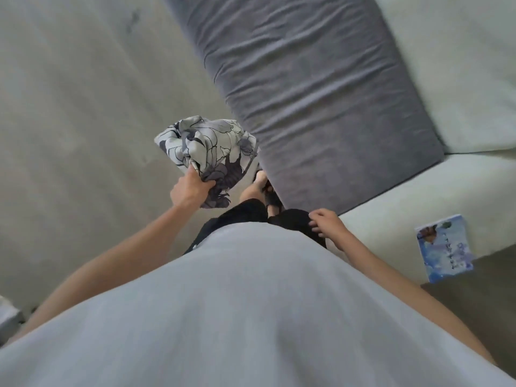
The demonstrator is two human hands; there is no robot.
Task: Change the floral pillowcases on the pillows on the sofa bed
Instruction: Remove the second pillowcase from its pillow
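Left hand [190, 188] grips bunched floral pillowcase [209, 152] (over bare floor [78, 107]); right hand [325, 222] loose.

sofa bed [321, 93] cropped at top, booklet [444, 248] print blurred

- On your left the bare floor [83, 121] lies open, with room for a hand to pass.
- Straight ahead the grey sofa arm [315, 93] blocks the way, just beside your feet.
- The bundled pillowcase [212, 152] in your left hand [190, 188] fills the gap before that arm.
- On your right a blue booklet [444, 247] lies on the pale seat [391, 202], with open cushion around it.
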